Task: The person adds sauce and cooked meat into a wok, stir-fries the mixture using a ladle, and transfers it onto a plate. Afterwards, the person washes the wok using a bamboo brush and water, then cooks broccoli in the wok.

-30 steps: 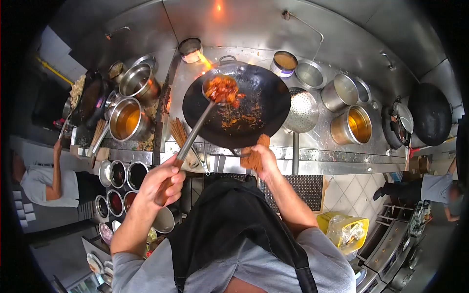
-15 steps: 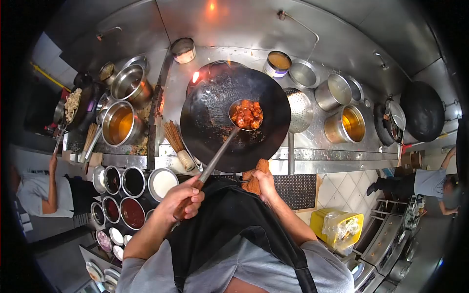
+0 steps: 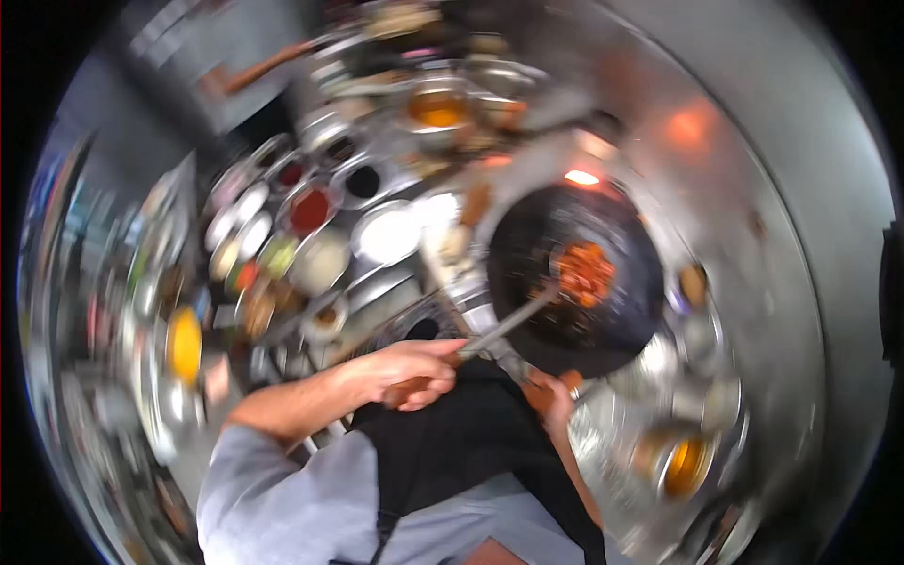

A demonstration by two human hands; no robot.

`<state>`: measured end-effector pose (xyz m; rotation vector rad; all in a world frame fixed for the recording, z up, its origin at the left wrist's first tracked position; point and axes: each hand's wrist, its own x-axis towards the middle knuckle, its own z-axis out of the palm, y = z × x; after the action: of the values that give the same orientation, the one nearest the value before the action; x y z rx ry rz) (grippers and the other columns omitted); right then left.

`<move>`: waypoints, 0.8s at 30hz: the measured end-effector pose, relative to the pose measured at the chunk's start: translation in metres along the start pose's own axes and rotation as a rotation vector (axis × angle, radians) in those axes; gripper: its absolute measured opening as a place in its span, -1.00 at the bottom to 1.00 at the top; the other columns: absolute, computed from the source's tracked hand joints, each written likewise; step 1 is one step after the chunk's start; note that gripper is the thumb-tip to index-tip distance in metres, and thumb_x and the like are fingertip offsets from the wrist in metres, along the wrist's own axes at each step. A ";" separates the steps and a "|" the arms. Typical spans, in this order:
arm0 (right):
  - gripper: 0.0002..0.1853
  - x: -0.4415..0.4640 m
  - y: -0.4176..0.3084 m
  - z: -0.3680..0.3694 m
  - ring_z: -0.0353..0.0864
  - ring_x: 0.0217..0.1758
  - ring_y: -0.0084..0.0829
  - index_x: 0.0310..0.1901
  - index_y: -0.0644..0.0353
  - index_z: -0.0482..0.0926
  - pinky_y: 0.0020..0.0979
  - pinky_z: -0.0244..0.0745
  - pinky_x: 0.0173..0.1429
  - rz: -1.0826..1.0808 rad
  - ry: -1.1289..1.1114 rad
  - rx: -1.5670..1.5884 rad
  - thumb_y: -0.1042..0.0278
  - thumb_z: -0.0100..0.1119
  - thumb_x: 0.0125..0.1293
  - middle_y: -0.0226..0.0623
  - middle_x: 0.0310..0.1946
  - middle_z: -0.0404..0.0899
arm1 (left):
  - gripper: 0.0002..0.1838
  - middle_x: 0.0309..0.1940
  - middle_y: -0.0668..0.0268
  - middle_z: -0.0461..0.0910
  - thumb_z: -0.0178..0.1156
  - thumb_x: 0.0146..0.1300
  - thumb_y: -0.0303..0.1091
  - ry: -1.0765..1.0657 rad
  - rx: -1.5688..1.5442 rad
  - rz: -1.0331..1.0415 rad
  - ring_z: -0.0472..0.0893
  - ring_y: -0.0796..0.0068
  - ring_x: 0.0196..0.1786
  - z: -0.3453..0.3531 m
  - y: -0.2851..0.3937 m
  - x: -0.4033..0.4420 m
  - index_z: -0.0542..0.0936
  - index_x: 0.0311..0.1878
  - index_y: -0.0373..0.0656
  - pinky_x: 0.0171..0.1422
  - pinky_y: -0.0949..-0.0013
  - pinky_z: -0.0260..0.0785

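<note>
A dark wok (image 3: 626, 315) stands right of centre, with glossy red-orange food pieces (image 3: 586, 273) in its middle. My left hand (image 3: 414, 375) is wrapped round the wooden handle of a long metal ladle (image 3: 508, 322), whose head is at the food inside the wok. Brown cloth (image 3: 537, 388) is in my right hand (image 3: 557, 405), pressed at the wok's near edge. Motion blurs both the ladle head and the cloth, and the part of the wok under the cloth is hidden.
Bowls of sauce (image 3: 310, 209) and a white-filled bowl (image 3: 387, 234) stand left of the wok. Pots of orange liquid are at the top (image 3: 438, 109) and lower right (image 3: 686, 467). A flame (image 3: 582, 177) shows behind the wok. A co-worker's arm (image 3: 264, 71) reaches in at upper left.
The view has swung left, so the wok and stove appear turned and further right. The food, earlier gathered in the ladle head, now lies in the wok around it. Both hands keep their holds.
</note>
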<state>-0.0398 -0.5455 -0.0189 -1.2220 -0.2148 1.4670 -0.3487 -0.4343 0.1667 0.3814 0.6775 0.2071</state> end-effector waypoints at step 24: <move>-0.63 0.031 -0.078 -0.044 0.45 -0.29 -0.49 0.07 0.05 0.55 -0.41 0.38 -0.40 0.232 -0.042 -0.079 0.05 0.06 0.34 -0.42 -0.08 0.58 | -0.11 -0.47 0.29 0.40 0.05 0.35 -0.50 0.932 -0.857 1.314 0.41 0.49 -0.68 0.187 -0.498 -0.197 -0.13 0.66 0.10 -0.67 0.39 0.30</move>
<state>0.0482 -0.5162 0.0009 -1.3144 -0.1646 1.6987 -0.3470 -0.9995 0.2094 -0.2020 1.0685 1.9442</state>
